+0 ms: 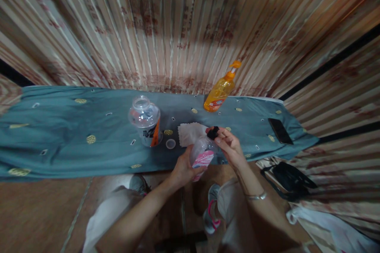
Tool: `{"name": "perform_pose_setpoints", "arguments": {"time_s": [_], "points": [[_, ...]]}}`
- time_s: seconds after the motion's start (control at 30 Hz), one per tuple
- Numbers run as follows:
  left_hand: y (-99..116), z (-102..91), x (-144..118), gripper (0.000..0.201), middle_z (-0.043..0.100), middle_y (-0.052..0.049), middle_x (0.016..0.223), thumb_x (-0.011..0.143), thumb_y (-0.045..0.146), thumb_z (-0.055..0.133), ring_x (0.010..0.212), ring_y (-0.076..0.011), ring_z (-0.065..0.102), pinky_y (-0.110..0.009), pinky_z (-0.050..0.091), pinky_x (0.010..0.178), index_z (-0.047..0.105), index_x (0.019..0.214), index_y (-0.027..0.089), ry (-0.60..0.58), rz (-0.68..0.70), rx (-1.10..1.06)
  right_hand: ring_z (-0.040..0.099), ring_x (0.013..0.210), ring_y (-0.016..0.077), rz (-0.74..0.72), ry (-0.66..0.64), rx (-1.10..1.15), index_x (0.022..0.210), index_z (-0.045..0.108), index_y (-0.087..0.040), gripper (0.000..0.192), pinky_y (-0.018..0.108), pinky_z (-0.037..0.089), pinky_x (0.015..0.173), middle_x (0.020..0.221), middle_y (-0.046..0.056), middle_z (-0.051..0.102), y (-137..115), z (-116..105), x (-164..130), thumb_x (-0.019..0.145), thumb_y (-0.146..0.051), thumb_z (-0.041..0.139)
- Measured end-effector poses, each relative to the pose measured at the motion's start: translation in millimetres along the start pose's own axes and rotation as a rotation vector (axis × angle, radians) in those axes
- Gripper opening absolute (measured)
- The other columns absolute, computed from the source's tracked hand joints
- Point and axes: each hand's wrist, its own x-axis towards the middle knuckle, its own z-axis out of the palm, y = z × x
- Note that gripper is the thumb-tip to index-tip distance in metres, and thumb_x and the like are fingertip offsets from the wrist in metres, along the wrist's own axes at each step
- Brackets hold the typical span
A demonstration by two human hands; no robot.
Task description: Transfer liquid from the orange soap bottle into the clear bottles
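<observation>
Closest in, the person's knees and grey-and-pink shoes (211, 213) sit over the brown floor, forearms reaching forward, a thin bangle (257, 196) on the right wrist. Just beyond, both hands meet on one thing: the left hand (183, 169) wraps around the body of a small clear bottle with a pink label (202, 156), held tilted just at the near edge of the surface, while the right hand (230, 147) pinches its black cap (212, 132) between fingertips and thumb. So both hands are clamped on the same bottle, one on the body, one on the top. Whether that cap is seated or partly unscrewed, I cannot tell; it looks to be on the neck, so the work on this bottle reads as mid-way at best.

Behind the bottle, a white folded cloth (191, 133) lies on the blue-grey patterned cloth (59, 134) covering the surface. Just left of it rests a small clear round lid (170, 144), and beside that stands a large clear plastic jar (145, 120) with an open mouth, its lid apparently already off. Further back, near the wall, an orange pump bottle (221, 91) stands untouched. Off to the right a black phone (280, 131) lies flat, and a black strap (289, 180) lies off the surface's right end. Striped curtains (178, 27) close off the back.
</observation>
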Motion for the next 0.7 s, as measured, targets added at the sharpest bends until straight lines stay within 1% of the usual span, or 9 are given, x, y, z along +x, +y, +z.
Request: {"name": "perform_pose_setpoints", "arguments": {"time_s": [0.1, 0.17, 0.27, 0.37, 0.43, 0.6, 0.7], "points": [[-1.0, 0.5, -0.5, 0.077, 0.076, -0.007, 0.112, 0.066, 0.03, 0.089, 0.104, -0.0281, 0.073, -0.041, 0.058, 0.098, 0.055, 0.133, 0.016, 0.006, 0.003, -0.011, 0.075, 0.102, 0.0251, -0.015, 0.035, -0.001, 0.09, 0.068, -0.029, 0.05, 0.041, 0.058, 0.098, 0.106, 0.005, 0.081, 4.3, 1.6, 2.1, 0.059, -0.056, 0.095], [-1.2, 0.6, -0.9, 0.075, 0.076, -0.007, 0.109, 0.067, 0.03, 0.089, 0.102, -0.0276, 0.073, -0.041, 0.059, 0.096, 0.056, 0.132, 0.016, -0.004, 0.0, -0.018, 0.075, 0.099, 0.0248, -0.014, 0.039, -0.015, 0.087, 0.066, -0.028, 0.049, 0.041, 0.059, 0.096, 0.105, 0.005, 0.082, 4.1, 2.7, 2.3, 0.059, -0.056, 0.095], [0.0, -0.3, -1.3, 0.076, 0.076, -0.007, 0.111, 0.066, 0.029, 0.09, 0.104, -0.0277, 0.073, -0.041, 0.059, 0.096, 0.056, 0.132, 0.016, 0.007, -0.005, 0.011, 0.075, 0.101, 0.0251, 0.003, 0.005, -0.055, 0.092, 0.07, -0.028, 0.046, 0.041, 0.058, 0.097, 0.106, 0.006, 0.082, -1.5, 3.5, 0.4, 0.065, -0.057, 0.092], [2.7, -1.7, -1.5, 0.073, 0.076, -0.006, 0.114, 0.066, 0.028, 0.089, 0.106, -0.0267, 0.073, -0.039, 0.059, 0.098, 0.057, 0.13, 0.017, 0.009, 0.01, 0.015, 0.073, 0.11, 0.0257, -0.001, -0.05, -0.061, 0.102, 0.073, -0.028, 0.046, 0.04, 0.056, 0.102, 0.111, 0.006, 0.081, -6.8, 3.8, -1.5, 0.071, -0.059, 0.087], [4.2, -2.2, -1.7, 0.069, 0.076, -0.005, 0.115, 0.067, 0.026, 0.088, 0.108, -0.0258, 0.073, -0.038, 0.059, 0.099, 0.058, 0.129, 0.018, 0.002, 0.026, 0.0, 0.073, 0.113, 0.0256, -0.009, -0.052, -0.056, 0.102, 0.072, -0.028, 0.046, 0.04, 0.055, 0.103, 0.112, 0.006, 0.081, -7.2, 4.9, -1.4, 0.072, -0.06, 0.087], [5.1, -2.4, -2.2, 0.068, 0.076, -0.004, 0.113, 0.067, 0.025, 0.087, 0.107, -0.0252, 0.073, -0.038, 0.059, 0.098, 0.057, 0.128, 0.018, -0.001, 0.02, 0.007, 0.073, 0.098, 0.0231, 0.0, 0.034, -0.071, 0.086, 0.065, -0.028, 0.05, 0.036, 0.058, 0.089, 0.102, 0.005, 0.081, -6.4, 8.5, 1.7, 0.06, -0.06, 0.093], [5.7, -3.4, -2.0, 0.07, 0.076, -0.005, 0.115, 0.066, 0.027, 0.088, 0.108, -0.026, 0.073, -0.039, 0.058, 0.1, 0.057, 0.128, 0.017, -0.006, 0.018, 0.0, 0.071, 0.092, 0.0216, 0.023, 0.027, -0.097, 0.085, 0.065, -0.028, 0.048, 0.034, 0.057, 0.086, 0.09, 0.002, 0.078, -11.7, 8.5, 2.1, 0.062, -0.06, 0.093]]}}
